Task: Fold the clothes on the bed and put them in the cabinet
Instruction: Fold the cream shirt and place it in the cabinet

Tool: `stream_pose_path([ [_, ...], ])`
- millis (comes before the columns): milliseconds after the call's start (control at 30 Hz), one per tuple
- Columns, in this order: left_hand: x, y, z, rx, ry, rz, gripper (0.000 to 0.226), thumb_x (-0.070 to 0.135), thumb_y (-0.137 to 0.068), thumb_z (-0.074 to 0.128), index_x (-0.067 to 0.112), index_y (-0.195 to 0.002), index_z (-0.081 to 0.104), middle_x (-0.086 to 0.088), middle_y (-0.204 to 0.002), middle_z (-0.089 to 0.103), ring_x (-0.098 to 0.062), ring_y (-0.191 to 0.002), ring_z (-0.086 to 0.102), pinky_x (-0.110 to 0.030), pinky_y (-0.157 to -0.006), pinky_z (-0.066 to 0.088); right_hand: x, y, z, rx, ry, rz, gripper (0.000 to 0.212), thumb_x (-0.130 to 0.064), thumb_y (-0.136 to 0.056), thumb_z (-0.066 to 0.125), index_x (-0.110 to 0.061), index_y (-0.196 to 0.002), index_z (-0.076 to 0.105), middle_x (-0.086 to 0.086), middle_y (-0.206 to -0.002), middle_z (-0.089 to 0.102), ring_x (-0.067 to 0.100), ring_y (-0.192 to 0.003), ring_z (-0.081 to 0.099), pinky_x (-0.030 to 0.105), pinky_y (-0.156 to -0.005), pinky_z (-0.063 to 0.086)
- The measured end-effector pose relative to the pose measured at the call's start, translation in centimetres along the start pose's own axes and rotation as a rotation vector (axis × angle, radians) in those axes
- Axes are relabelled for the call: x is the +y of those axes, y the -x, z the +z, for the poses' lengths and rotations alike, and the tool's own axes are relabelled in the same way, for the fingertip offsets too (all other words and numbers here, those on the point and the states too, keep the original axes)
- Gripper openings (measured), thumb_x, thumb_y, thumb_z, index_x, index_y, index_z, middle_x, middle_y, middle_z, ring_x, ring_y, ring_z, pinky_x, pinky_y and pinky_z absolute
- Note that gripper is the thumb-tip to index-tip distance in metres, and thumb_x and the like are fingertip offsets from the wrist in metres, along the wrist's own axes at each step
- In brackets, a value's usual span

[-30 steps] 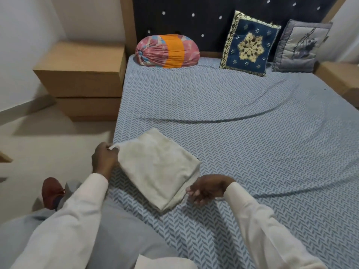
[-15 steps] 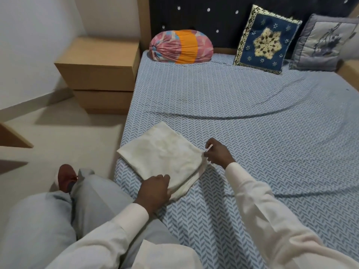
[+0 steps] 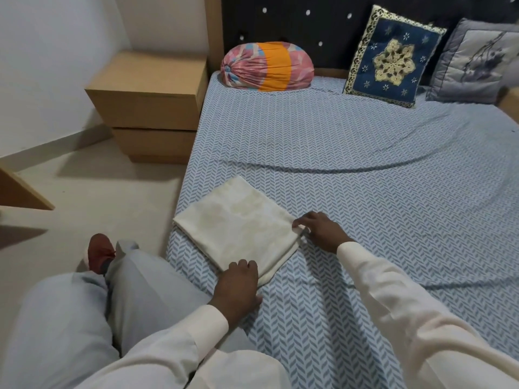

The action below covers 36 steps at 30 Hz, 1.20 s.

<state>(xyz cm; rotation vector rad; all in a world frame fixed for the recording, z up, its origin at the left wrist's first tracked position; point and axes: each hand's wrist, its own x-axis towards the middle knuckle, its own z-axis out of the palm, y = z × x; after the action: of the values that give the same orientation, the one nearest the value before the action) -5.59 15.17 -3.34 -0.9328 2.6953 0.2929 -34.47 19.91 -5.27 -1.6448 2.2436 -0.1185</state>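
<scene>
A cream folded cloth (image 3: 238, 228) lies flat on the blue patterned bed (image 3: 365, 169), close to its left edge. At the cloth's near corner my left hand (image 3: 238, 284) has its fingers curled over the edge, the thumb low beside it. My right hand (image 3: 318, 228) pinches the cloth's right corner between fingertips and thumb. Both sleeves are white.
A wooden bedside cabinet (image 3: 148, 105) with drawers stands left of the bed by the wall. A pink-and-orange bolster (image 3: 266, 67), a blue cushion (image 3: 393, 54) and a grey cushion (image 3: 474, 61) lean at the dark headboard. My grey-trousered leg (image 3: 84, 304) hangs over the floor.
My left hand has gone from the cloth's far left corner to its near corner. My right hand has shifted from the near corner to the right corner. The cloth stays flat.
</scene>
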Motion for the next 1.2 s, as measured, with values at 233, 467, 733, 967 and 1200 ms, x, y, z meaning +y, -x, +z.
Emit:
stream_pose_path([
  [233, -0.4, -0.4, -0.1, 0.126, -0.052, 0.037, 0.031, 0.015, -0.080, 0.063, 0.013, -0.109, 0.051, -0.008, -0.104, 0.056, -0.027, -0.092, 0.057, -0.033, -0.062, 0.037, -0.9, -1.6, 0.3, 0.111, -0.029, -0.030, 0.029, -0.019, -0.088, 0.060, -0.035, -0.112, 0.064, -0.003, -0.113, 0.061, 0.024, -0.110, 0.055, 0.036, -0.083, 0.047],
  [467, -7.1, 2.6, -8.6, 0.657, 0.273, 0.267, 0.017, 0.030, -0.072, 0.060, 0.022, -0.086, 0.066, 0.005, -0.081, 0.061, -0.017, -0.076, 0.061, -0.028, -0.064, 0.047, -3.2, 1.4, -6.4, 0.516, -0.554, -0.147, 0.032, 0.007, -0.080, 0.070, -0.019, -0.100, 0.070, -0.004, -0.105, 0.066, 0.004, -0.101, 0.062, 0.029, -0.081, 0.055],
  [733, -10.6, 7.2, -18.7, 0.946, 0.643, 0.296, 0.022, 0.007, -0.073, 0.074, 0.011, -0.095, 0.075, 0.004, -0.089, 0.072, -0.014, -0.074, 0.066, -0.022, -0.072, 0.051, -8.4, 9.4, -16.5, 0.529, -0.941, -0.351, 0.014, 0.003, -0.082, 0.070, -0.007, -0.092, 0.068, 0.008, -0.087, 0.065, 0.015, -0.080, 0.060, 0.021, -0.072, 0.050],
  [967, -11.8, 0.8, -17.2, 0.522, 0.817, 0.179, 0.018, 0.006, -0.076, 0.077, 0.019, -0.089, 0.076, 0.007, -0.077, 0.072, -0.006, -0.064, 0.063, -0.019, -0.060, 0.049, -6.3, 7.4, -14.3, 0.290, -1.053, -0.111, 0.011, -0.006, -0.078, 0.075, 0.000, -0.081, 0.066, 0.015, -0.074, 0.056, 0.018, -0.072, 0.051, 0.023, -0.065, 0.045],
  [1200, -11.9, -11.3, -14.5, 0.397, 0.872, -0.124, 0.020, 0.041, -0.075, 0.068, 0.022, -0.082, 0.071, 0.004, -0.081, 0.072, -0.011, -0.078, 0.066, -0.025, -0.070, 0.046, -3.7, -1.4, -10.3, 0.419, -1.063, 0.361, 0.011, -0.025, -0.084, 0.072, -0.017, -0.084, 0.065, 0.004, -0.077, 0.064, 0.014, -0.068, 0.056, 0.028, -0.061, 0.043],
])
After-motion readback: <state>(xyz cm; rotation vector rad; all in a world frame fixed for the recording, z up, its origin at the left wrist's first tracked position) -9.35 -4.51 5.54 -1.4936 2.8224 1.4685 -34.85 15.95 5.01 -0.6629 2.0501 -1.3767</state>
